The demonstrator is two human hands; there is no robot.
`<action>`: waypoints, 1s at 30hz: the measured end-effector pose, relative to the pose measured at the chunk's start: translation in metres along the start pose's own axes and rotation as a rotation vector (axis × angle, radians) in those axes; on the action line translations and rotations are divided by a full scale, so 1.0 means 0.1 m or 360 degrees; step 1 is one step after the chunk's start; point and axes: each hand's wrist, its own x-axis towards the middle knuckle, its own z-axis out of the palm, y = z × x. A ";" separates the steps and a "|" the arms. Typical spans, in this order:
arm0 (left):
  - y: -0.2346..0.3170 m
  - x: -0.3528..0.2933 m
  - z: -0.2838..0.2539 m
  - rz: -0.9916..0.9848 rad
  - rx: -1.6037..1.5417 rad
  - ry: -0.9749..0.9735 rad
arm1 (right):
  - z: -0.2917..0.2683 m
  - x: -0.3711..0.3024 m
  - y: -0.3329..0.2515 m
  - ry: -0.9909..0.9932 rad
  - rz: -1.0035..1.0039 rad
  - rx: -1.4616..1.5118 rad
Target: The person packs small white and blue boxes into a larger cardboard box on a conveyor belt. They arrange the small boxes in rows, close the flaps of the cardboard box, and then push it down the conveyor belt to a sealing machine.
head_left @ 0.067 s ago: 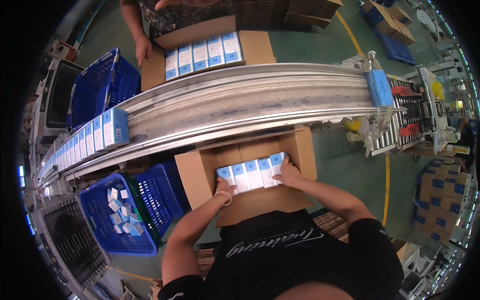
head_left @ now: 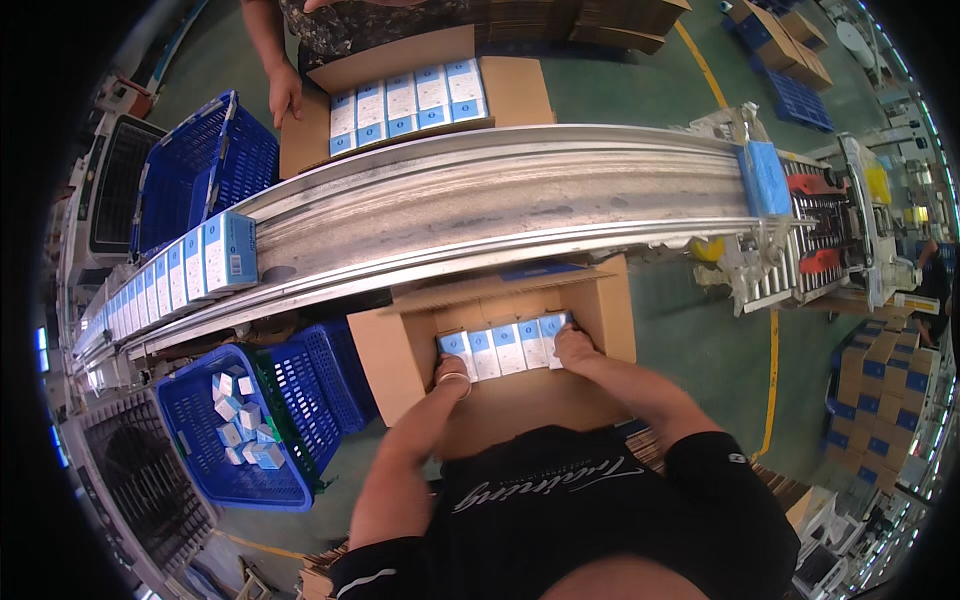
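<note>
A row of several blue-and-white boxes [head_left: 507, 348] sits side by side inside an open cardboard carton [head_left: 392, 350] in front of me. My left hand [head_left: 452, 368] grips the left end of the row, its fingers partly hidden by the carton's inside. At the other end, my right hand [head_left: 574, 346] presses against the last box, so the row is squeezed between both hands. The carton's flaps stand spread outward. How far the boxes sit above the carton's floor is hidden.
Beyond the carton runs a metal conveyor [head_left: 500, 190] with a line of similar boxes [head_left: 190, 265] at left. Across it a person's hand [head_left: 285, 92] is beside another filled carton [head_left: 513, 90]. A blue basket [head_left: 190, 440] with small boxes stands at lower left.
Both hands and the row of boxes have gone deeper into the carton. My right hand's fingers now dip lower behind the row's end.
</note>
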 end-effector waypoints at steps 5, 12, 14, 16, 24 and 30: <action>0.04 0.19 0.04 0.0433 0.0568 0.0111 | 0.21 0.24 0.08 -0.0299 -0.0340 -0.0658; 0.36 -0.54 -0.89 0.1215 0.0127 0.0300 | -0.07 0.31 -0.16 -0.0733 -0.0708 -0.0687; 0.19 -1.08 -1.52 0.1364 -0.0174 0.0522 | -0.67 -0.17 -0.55 -0.0456 -0.0930 -0.0527; -0.27 -1.43 -2.33 0.1262 0.0192 0.1004 | -1.32 -0.63 -0.89 -0.0167 -0.1333 0.0153; -2.67 -0.46 -4.48 -0.0329 -0.0002 0.2208 | -2.37 -0.55 -1.62 0.1202 -0.1131 0.0878; -2.45 -0.39 -4.67 0.0051 -0.0687 0.1468 | -2.39 -0.52 -1.64 0.1065 -0.1033 0.0797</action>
